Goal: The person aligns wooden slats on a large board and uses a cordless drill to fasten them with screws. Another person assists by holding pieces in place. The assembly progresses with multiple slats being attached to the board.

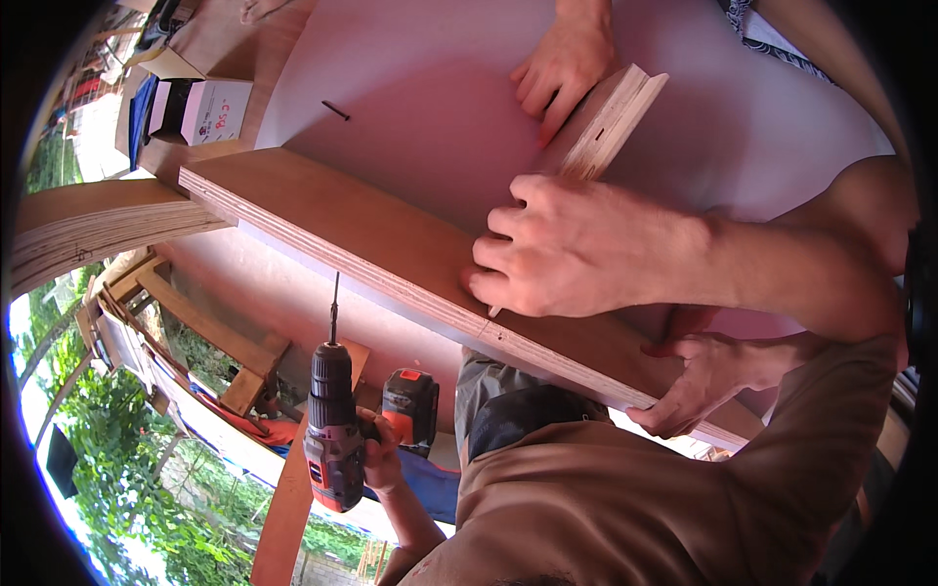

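My left hand (379, 451) is shut on the handle of a red-and-black cordless drill (330, 430), low on the left, its bit pointing up at the underside of the work. My right hand (576, 256) reaches in from the right, its fingers curled over the layered edge of a long plywood board (342, 220). A small pale tip shows under those fingers. The board stands against a large pale panel (420, 88). Another person's hand (565, 63) rests at a small plywood block (611, 122) on the panel. A further hand (696, 383) grips the board's lower edge.
A loose black screw (335, 110) lies on the panel. Cardboard boxes (200, 107) stand at the top left. A curved plywood piece (98, 230) runs at the left. Wooden frames (210, 342) and greenery lie below.
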The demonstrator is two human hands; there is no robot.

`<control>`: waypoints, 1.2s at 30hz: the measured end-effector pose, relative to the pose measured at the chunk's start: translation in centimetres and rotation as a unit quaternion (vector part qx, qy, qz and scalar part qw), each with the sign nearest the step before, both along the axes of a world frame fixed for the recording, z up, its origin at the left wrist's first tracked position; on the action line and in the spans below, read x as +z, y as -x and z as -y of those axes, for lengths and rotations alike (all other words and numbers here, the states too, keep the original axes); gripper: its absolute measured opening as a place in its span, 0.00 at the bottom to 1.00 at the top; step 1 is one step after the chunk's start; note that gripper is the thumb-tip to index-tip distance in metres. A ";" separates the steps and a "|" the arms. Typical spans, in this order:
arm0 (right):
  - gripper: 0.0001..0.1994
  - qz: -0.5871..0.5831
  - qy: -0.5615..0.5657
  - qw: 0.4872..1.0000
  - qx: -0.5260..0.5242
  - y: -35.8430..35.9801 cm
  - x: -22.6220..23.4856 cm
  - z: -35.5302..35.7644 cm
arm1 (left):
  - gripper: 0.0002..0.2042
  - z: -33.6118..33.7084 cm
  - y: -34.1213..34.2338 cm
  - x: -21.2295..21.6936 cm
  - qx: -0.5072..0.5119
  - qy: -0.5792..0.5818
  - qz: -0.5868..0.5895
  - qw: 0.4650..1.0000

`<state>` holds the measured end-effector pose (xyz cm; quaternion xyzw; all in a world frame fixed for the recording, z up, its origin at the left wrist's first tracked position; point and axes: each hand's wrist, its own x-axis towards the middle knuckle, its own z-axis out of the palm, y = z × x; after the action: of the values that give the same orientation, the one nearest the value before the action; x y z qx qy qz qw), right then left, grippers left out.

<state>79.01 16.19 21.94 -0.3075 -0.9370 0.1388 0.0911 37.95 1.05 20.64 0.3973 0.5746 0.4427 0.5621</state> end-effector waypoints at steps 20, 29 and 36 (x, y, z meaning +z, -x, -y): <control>0.04 0.028 -0.035 0.999 0.011 3.0 0.1 -1.0 | 0.24 1.3 2.4 -1.0 0.002 0.092 0.060 0.994; 0.06 0.064 -0.050 0.996 0.021 3.3 0.3 -1.3 | 0.28 3.1 6.7 -5.3 0.002 0.145 0.081 0.986; 0.05 0.057 -0.071 0.996 0.022 3.3 0.7 -1.6 | 0.29 1.1 3.8 -3.4 -0.096 0.039 0.020 0.994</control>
<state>75.71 17.77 22.63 -0.2873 -0.9545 0.0562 0.0563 34.12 -0.09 17.27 0.4194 0.5397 0.3717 0.6282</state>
